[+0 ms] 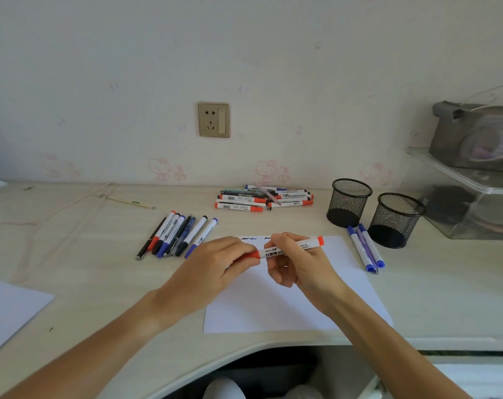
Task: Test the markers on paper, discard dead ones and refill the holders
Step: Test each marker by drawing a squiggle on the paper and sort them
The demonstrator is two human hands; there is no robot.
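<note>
A: What are the hands holding?

B: The left hand (220, 263) pinches the red cap of a white marker with red ends (287, 248). The right hand (294, 259) curls around its body, above the white paper sheet (287, 306).

A: And the holders?

B: 2 black mesh cups (349, 201) stand right of the paper on the pale wooden table (100, 254).

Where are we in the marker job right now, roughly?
Partly through. The paper carries a few test squiggles along its top edge, and markers lie sorted in a left group and a right group. In hand: the left hand and right hand grip a red marker. Left: the back pile and both empty mesh holders.
</note>
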